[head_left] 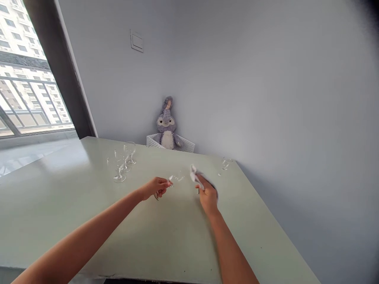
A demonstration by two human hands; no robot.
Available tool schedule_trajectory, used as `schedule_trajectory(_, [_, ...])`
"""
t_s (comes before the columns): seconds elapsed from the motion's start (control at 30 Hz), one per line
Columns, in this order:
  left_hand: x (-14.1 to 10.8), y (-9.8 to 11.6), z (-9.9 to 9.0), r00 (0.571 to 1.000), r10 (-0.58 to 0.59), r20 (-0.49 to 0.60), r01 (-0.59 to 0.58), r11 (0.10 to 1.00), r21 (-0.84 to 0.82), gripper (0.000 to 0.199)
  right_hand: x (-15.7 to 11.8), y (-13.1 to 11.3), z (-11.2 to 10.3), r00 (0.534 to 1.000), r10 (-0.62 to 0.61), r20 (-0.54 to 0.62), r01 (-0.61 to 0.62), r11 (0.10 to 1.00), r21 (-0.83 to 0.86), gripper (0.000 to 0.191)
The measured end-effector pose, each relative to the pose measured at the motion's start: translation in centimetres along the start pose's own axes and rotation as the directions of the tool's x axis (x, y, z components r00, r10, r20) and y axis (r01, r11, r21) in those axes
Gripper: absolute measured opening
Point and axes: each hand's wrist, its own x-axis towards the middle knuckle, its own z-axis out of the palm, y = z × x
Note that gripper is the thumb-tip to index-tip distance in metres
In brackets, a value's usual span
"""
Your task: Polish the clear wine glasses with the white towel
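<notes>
Two bare arms reach in over the near edge of a pale green table (166, 240). Near the middle of the table, the left hand (155, 188) has its fingers (163, 183) pressed together, pinching the thin stem of a clear stemmed glass (176, 178). The cup of the glass tips to the right, away from the hand (it is so clear that its shape is hard to see). Just to the right, the right hand (207, 196) is closed around a white cloth (196, 175), and the top of the cloth sticks up past the fingers. The cloth and the glass are close but not touching. This looks like a step with a glass in one hand and a cloth in the other, and the next move seems to call for closing that small gap.

Toward the far left corner of the table, three clear glasses (121, 163) stand upright, close together. Near the far right corner is one more clear glass (226, 163), but I cannot tell how it stands. Past the far edge, a gray stuffed bunny (166, 128) sits in a white basket (185, 145) by the wall, with a wall switch (136, 41) above and a window (29, 75) to the left
</notes>
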Motion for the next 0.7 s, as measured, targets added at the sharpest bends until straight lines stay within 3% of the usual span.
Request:
schedule_trajectory(0.07, [0.5,-0.4,0.4,0.978,0.013,-0.210,0.010,0.994,0.108,0.048,0.2,0.0,-0.3,0.984,0.139,-0.115,-0.129,0.987,0.092,0.025])
schedule_trajectory(0.13, [0.6,-0.8,0.6,0.932,0.033,-0.361,0.067,0.963,0.260,0.043,0.3,-0.8,-0.3,0.976,0.172,-0.132,-0.164,0.984,0.071,0.029])
schedule_trajectory(0.2, [0.4,-1.1,0.9,0.884,0.109,-0.455,0.119,0.888,0.444,0.040,-0.1,-2.1,0.0,0.994,0.079,-0.071,-0.083,0.995,-0.054,0.038])
schedule_trajectory(0.27, [0.0,-1.5,1.2,0.845,0.242,-0.476,0.130,0.772,0.622,0.037,-0.7,-3.3,0.7,0.994,-0.071,0.084,0.084,0.983,-0.161,0.046])
schedule_trajectory(0.37, [-0.6,-2.0,2.0,0.826,0.436,-0.356,0.074,0.544,0.836,0.023,-1.9,-4.4,2.4,0.901,-0.222,0.371,0.311,0.930,-0.197,0.047])
schedule_trajectory(0.4, [-0.7,-2.1,2.4,0.825,0.490,-0.280,0.031,0.456,0.889,0.018,-2.3,-4.5,3.1,0.875,-0.236,0.422,0.348,0.913,-0.212,0.045])
schedule_trajectory(0.47, [-0.8,-2.3,3.1,0.805,0.584,-0.110,-0.073,0.282,0.957,0.017,-2.7,-4.6,4.1,0.869,-0.225,0.440,0.367,0.891,-0.269,0.041])
schedule_trajectory(0.6, [-1.0,-2.5,3.8,0.691,0.714,0.113,-0.202,0.041,0.978,0.023,-2.2,-4.6,4.6,0.937,-0.114,0.329,0.232,0.910,-0.344,0.035])
schedule_trajectory(0.7, [-1.0,-2.6,3.8,0.634,0.753,0.176,-0.264,-0.003,0.965,0.021,-1.2,-4.1,3.6,0.966,0.052,0.255,0.001,0.979,-0.204,0.027])
